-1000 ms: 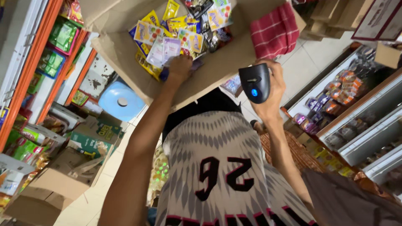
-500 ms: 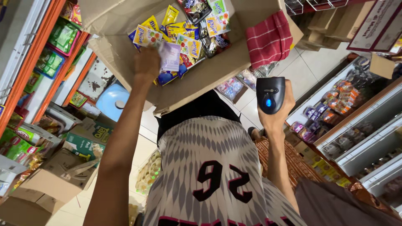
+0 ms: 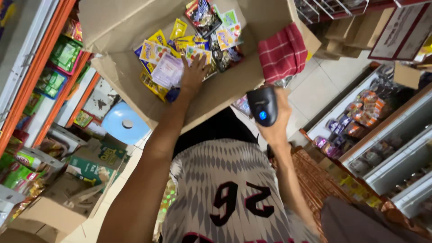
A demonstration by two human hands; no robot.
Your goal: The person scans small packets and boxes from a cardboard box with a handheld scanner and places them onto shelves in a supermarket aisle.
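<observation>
A large open brown cardboard box (image 3: 220,96) fills the upper middle of the view, its flaps spread wide and its inside heaped with small colourful snack sachets (image 3: 189,45) in yellow, purple, green and dark foil. Orange-framed shop shelves (image 3: 31,85) run down one side, stocked with green and red packets, and grey-edged shelves (image 3: 382,153) with rows of small wrapped goods run down the other. A pale tiled floor (image 3: 324,85) shows between them. Lower cardboard cartons (image 3: 67,198), some printed green, stand by the orange shelves, just beside a round light-blue plastic stool (image 3: 123,123). A red-and-white checked cloth (image 3: 282,53) hangs over the box's edge, near the sachets but apart from both hands.

The person's patterned grey-and-white jersey (image 3: 225,193) takes up the bottom middle. The left hand (image 3: 194,74) reaches into the box with fingers spread, lying flat on the heap and pressing on a pale lilac sachet (image 3: 167,71) and its yellow neighbours; whether it pinches any single packet cannot be told. The right hand (image 3: 275,121) is raised beside the box's lower flap, closed around a black handheld barcode scanner (image 3: 263,105) with a small blue light glowing on its face, held clear of the box and the sachets.
</observation>
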